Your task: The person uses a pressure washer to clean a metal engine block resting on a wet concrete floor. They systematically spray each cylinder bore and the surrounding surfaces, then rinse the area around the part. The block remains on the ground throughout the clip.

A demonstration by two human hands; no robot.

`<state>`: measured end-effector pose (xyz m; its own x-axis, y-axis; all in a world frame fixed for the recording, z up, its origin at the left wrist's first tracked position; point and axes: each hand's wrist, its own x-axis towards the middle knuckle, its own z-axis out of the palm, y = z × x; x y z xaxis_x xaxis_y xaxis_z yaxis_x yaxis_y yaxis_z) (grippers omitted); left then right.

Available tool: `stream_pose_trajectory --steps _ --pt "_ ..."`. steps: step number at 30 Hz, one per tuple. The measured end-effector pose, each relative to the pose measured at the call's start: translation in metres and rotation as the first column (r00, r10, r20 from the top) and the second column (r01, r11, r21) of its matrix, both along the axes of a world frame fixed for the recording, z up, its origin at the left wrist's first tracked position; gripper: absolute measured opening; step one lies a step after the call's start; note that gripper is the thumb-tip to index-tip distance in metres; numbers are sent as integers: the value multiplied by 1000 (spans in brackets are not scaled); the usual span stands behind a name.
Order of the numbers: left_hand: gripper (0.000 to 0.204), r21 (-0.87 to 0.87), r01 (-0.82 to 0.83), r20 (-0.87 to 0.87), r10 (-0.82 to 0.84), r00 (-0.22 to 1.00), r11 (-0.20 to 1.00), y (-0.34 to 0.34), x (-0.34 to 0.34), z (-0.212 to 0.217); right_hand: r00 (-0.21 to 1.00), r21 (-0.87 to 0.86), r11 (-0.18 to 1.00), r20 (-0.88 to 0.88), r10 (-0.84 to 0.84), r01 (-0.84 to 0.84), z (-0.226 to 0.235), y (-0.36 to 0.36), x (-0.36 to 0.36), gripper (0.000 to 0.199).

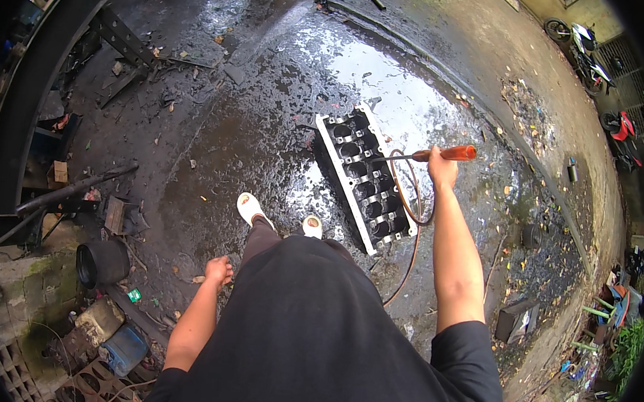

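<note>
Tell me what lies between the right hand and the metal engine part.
In the head view, the dark shaft of the orange-handled tool reaches from the right hand toward the metal engine part; a brown hose loops there too.

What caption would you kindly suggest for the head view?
Right hand pointing an orange-handled tool toward a metal engine part on wet ground.

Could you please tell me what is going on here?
A person stands over a metal engine block lying on wet ground. Their right hand grips an orange-handled tool, its dark shaft pointing toward the block; whether the tip touches is unclear. A thin hose loops beside the block. The left hand hangs by the person's side.
</note>
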<state>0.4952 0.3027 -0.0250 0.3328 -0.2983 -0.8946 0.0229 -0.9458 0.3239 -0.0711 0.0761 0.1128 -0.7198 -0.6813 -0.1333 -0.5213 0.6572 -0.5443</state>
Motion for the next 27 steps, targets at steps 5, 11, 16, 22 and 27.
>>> stream_pose_trajectory --steps 5,11,16,22,27 --pt "23 -8 -14 0 14 1000 1000 2 2 0 1000 -9 1000 -5 -8 8 -1 -3 -2 49" --pt "25 3 -17 7 17 1000 1000 0 2 1 1000 19 1000 -17 -7 7 2 -8 0 49" --pt "27 0 -34 -4 34 999 999 -3 -1 3 1000 9 1000 -9 -5 5 5 -8 0 48" --pt "27 -1 -3 2 3 1000 1000 -6 -1 6 1000 15 1000 -9 -17 17 7 -6 2 47" --pt "28 -4 1 4 -1 1000 1000 -8 0 9 1000 -1 1000 -15 -13 13 7 -7 2 46"
